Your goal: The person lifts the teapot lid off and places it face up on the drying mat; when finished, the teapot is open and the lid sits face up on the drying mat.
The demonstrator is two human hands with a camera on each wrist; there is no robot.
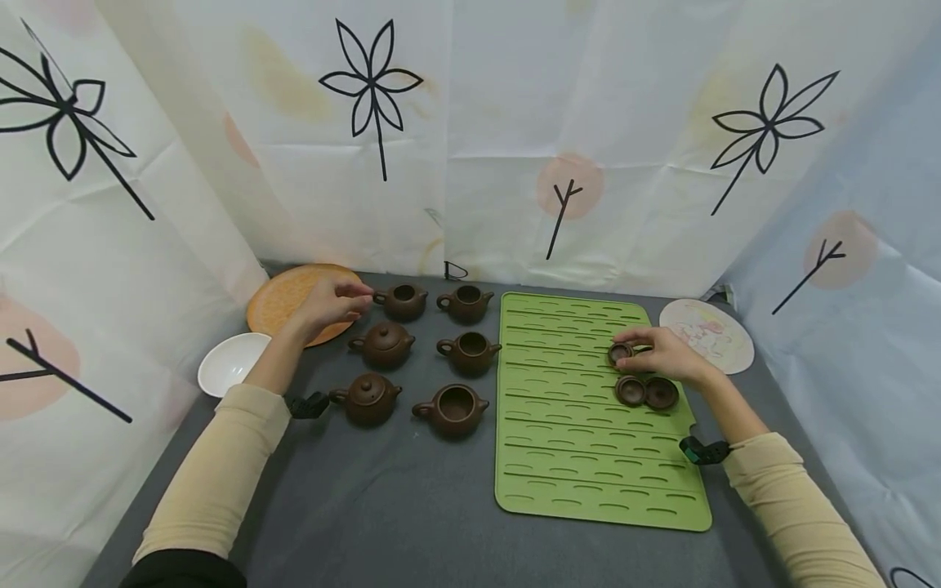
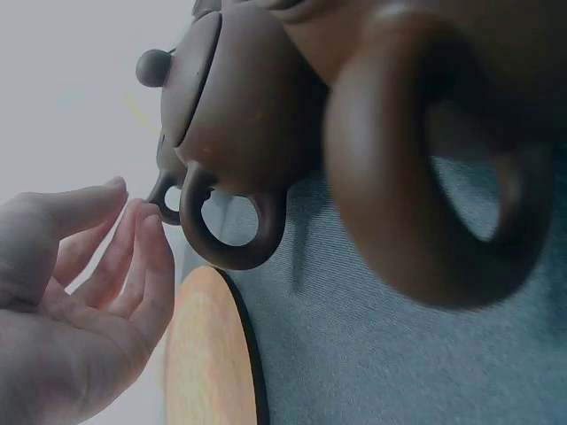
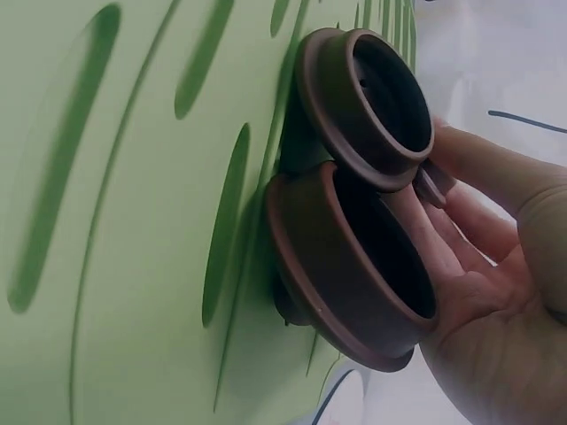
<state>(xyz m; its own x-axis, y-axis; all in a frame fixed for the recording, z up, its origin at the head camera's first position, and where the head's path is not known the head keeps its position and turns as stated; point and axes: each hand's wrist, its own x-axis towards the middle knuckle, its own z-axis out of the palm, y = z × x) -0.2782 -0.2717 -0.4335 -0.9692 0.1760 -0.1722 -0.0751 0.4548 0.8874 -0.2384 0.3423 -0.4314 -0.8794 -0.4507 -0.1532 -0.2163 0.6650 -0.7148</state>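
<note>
Several small brown clay teapots stand in two columns on the dark grey cloth. My left hand (image 1: 334, 304) is at the handle of the back-left lidless teapot (image 1: 404, 303); its fingertips are beside or touching that handle, with the fingers loosely bent. In front of it stand two lidded teapots, one behind (image 1: 385, 346) and one nearer (image 1: 370, 400). My right hand (image 1: 665, 353), over the green mat (image 1: 573, 457), pinches a small brown teapot lid (image 1: 620, 354) between thumb and fingers. Two more lids, one left (image 3: 354, 266) and one right (image 1: 662, 394), lie upside down just nearer.
Lidless teapots (image 1: 469, 354) form the right column beside the mat. A round wooden-looking board (image 1: 275, 304) lies under my left forearm, beside a white bowl (image 1: 228, 365). A pale patterned disc (image 1: 709, 335) lies right of the mat. Patterned cloth walls enclose the table.
</note>
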